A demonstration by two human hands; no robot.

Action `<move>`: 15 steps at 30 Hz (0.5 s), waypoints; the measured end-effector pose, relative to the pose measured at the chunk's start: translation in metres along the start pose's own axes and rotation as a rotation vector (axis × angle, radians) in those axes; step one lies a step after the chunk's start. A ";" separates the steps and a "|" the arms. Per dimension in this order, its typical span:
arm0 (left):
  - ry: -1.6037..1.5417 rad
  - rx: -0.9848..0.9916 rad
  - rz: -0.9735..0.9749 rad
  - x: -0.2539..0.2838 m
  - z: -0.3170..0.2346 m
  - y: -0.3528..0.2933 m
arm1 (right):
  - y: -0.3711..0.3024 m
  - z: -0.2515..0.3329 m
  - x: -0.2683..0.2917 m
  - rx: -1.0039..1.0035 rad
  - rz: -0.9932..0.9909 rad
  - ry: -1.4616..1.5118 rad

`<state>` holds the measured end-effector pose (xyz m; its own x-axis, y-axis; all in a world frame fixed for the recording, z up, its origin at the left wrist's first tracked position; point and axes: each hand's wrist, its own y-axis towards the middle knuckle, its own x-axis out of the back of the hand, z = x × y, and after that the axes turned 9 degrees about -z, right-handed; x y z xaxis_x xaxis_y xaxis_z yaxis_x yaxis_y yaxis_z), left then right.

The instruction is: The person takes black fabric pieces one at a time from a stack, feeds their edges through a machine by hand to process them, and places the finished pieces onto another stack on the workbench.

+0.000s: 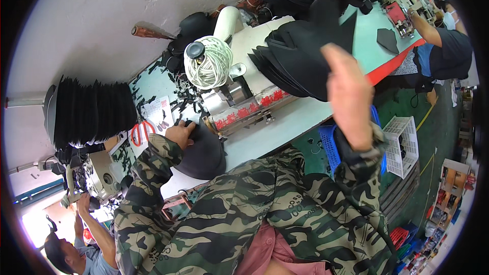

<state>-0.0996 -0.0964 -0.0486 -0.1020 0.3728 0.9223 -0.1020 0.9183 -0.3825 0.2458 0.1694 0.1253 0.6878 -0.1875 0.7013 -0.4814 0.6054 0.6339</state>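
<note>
Stack of black pieces [94, 114] stands upright at the far left of my view, and below it I see a co-worker [94, 259] with arms raised to another machine [101, 172]. Moving right, I pick up red-handled scissors [137, 135] among dark scraps. Next comes the left hand [179, 135], fingers slightly apart and pressed from above onto a black panel [204, 155]. That panel lies on the pale tabletop [265, 138], just beside the head end of a sewing machine [249, 106] with red markings, its rounded edge toward the camouflage jacket [224, 203]. Behind, I have a bundle of white cord [210, 63]. A fanned pile of black panels [298, 61] rests over the machine's other end. In front of it, blurred, is the right hand [350, 94], raised with fingers extended; I cannot tell whether it touches the pile. Under that forearm sits a blue basket [328, 145], then a white crate [393, 130]. At far right, a second co-worker [453, 53] reaches to a machine.
</note>
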 end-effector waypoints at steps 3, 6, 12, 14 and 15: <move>0.042 0.016 0.075 0.006 -0.008 0.004 | -0.037 0.013 -0.024 -0.044 0.194 0.246; 0.170 -0.084 -0.009 0.012 -0.013 0.005 | -0.046 0.037 -0.029 -0.105 0.330 0.483; 0.219 -0.344 -0.321 -0.006 -0.006 -0.003 | -0.079 0.039 -0.050 -0.228 0.474 0.617; 0.281 -0.377 -0.420 -0.016 -0.001 -0.005 | -0.089 0.036 -0.056 -0.235 0.535 0.630; 0.345 -0.398 -0.513 -0.019 -0.001 -0.005 | -0.095 0.035 -0.060 -0.236 0.532 0.625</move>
<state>-0.0966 -0.1085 -0.0644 0.1862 -0.1560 0.9701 0.3204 0.9430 0.0901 0.2315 0.0958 0.0344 0.6089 0.5866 0.5340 -0.7472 0.6502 0.1378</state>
